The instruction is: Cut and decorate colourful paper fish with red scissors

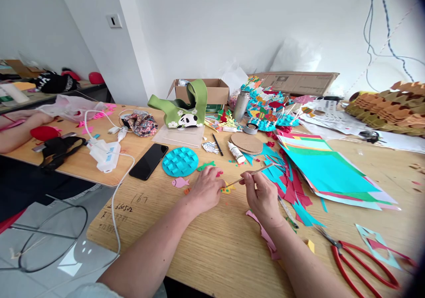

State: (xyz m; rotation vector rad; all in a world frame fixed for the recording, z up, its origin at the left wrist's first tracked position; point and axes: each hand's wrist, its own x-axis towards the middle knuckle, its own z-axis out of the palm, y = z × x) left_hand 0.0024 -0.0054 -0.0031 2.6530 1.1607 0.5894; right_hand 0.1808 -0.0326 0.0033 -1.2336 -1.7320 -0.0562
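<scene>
My right hand [263, 195] is closed around a thin wooden stick [235, 182], whose tip comes down at a yellow paper fish [227, 189] with small coloured dots. Curled over the near table, my left hand [206, 190] holds the left edge of that fish with its fingertips. A pink paper fish [180, 182], a green one [206, 166] and a partly hidden orange one [187, 191] lie around my left hand. Behind them sits a blue round piece with raised paper strips [180, 162]. A white glue bottle [236, 152] lies beyond my hands, with tiny paper dots near it.
Red-handled scissors [360, 262] lie at the right front. Coloured paper sheets [332, 169] and cut strips [292, 187] spread on the right. A black phone [148, 161], power strip [105, 155] and green panda bag [186, 110] stand left and behind. Another person's arm [23, 127] rests far left.
</scene>
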